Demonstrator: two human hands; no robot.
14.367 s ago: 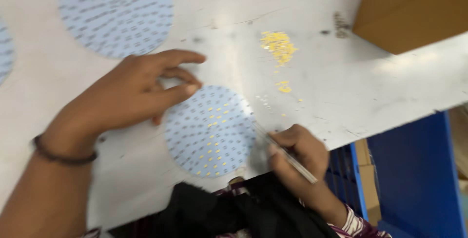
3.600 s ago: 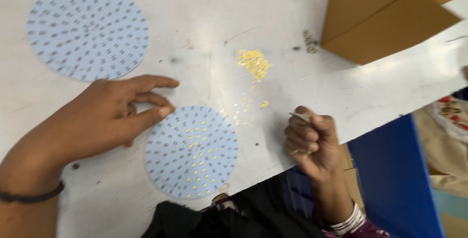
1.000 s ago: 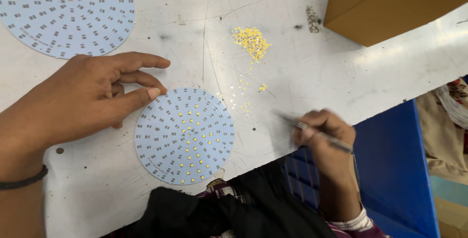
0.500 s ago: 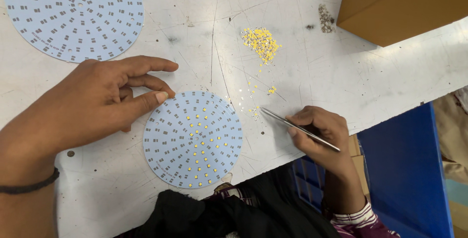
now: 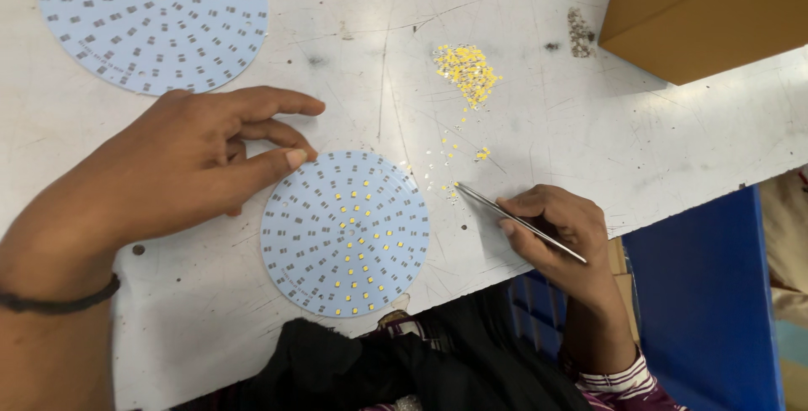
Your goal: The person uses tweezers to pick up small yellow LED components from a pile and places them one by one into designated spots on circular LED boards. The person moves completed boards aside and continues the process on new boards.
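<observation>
Steel tweezers (image 5: 518,220), pinched in the right hand (image 5: 560,230), point up-left at loose yellow chips (image 5: 450,185), while left fingertips (image 5: 295,157) press the round board (image 5: 345,233).

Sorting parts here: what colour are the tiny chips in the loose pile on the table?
Yellow. The pile of chips shows best in the head view, above the tweezers.
</observation>
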